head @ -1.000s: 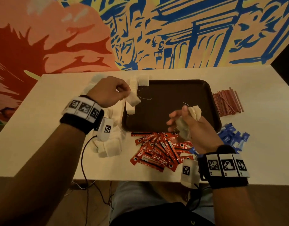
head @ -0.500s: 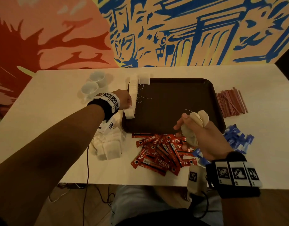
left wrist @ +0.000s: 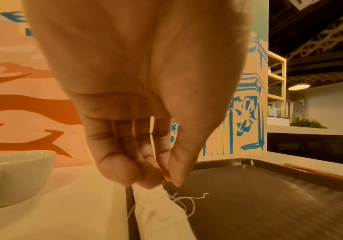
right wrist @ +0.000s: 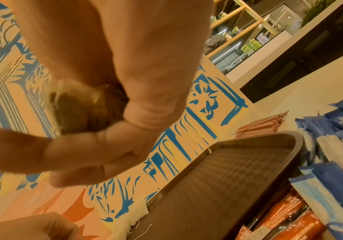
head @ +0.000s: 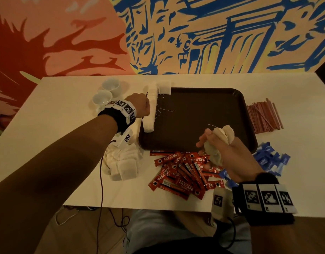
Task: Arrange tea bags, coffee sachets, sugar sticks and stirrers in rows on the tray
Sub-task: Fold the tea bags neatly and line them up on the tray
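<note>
Looking down from the head view, the left hand (head: 138,105) sits at the left rim of the brown tray (head: 198,114), its fingers hidden behind its own back, beside a row of tea bags (head: 151,109) lying along that rim. The right hand (head: 229,154), over the tray's near edge, clenches a bunch of tea bags (head: 219,142). On the bench (head: 66,99), loose tea bags (head: 124,162) lie at the tray's near left corner, coffee sachets (head: 183,173) along its near edge, blue sugar sticks (head: 269,158) at its near right corner, stirrers (head: 263,116) off its right edge, two white cups (head: 106,91) towards the far left. From the left wrist, thumb and fingers (left wrist: 144,170) pinch the top of one tea bag (left wrist: 158,209); its lower end is cut off. From the right wrist, curled fingers (right wrist: 113,146) cover most of the bunch.
</note>
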Action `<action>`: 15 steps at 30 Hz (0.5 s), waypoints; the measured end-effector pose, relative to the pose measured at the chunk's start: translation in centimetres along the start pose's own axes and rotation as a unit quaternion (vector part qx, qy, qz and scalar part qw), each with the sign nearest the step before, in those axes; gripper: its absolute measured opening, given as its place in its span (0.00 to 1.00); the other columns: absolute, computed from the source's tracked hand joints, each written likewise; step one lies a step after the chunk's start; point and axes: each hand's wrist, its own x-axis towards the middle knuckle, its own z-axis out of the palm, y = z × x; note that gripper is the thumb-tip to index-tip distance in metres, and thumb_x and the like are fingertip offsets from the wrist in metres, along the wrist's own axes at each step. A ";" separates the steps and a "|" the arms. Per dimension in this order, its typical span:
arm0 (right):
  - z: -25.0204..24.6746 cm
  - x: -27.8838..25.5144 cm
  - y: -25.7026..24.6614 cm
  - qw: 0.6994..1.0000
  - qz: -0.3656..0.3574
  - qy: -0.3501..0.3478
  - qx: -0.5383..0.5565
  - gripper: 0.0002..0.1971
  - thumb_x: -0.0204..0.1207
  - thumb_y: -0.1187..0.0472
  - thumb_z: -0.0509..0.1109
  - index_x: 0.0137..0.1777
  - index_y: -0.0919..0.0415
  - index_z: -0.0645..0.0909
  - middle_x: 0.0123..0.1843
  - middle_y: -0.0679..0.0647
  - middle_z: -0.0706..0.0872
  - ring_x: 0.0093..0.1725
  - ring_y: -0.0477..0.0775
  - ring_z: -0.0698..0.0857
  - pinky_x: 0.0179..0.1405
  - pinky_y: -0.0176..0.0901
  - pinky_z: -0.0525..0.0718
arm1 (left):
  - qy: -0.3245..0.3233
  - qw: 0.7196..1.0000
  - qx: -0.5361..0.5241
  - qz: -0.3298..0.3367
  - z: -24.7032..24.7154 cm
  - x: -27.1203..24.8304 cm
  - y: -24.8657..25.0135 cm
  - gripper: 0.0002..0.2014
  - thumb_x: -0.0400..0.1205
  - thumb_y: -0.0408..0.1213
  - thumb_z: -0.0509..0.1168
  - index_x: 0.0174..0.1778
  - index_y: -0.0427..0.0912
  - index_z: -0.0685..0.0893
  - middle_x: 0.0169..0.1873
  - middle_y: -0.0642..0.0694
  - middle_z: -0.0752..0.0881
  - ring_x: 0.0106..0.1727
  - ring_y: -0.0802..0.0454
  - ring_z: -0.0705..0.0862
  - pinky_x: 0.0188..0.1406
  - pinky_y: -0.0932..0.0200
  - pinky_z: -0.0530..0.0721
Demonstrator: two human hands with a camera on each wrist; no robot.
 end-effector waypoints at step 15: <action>-0.1 -0.4 -0.5 0.998 0.011 -0.024 0.056 0.19 0.75 0.49 0.72 0.57 0.64 0.86 0.52 0.63 0.90 0.46 0.58 0.89 0.28 0.47 0.86 | -0.187 0.977 0.100 -0.004 1.6 -2.9 1.3 0.17 0.84 0.45 0.68 0.62 0.38 0.88 0.53 0.39 0.91 0.43 0.47 0.83 0.47 0.57 0.81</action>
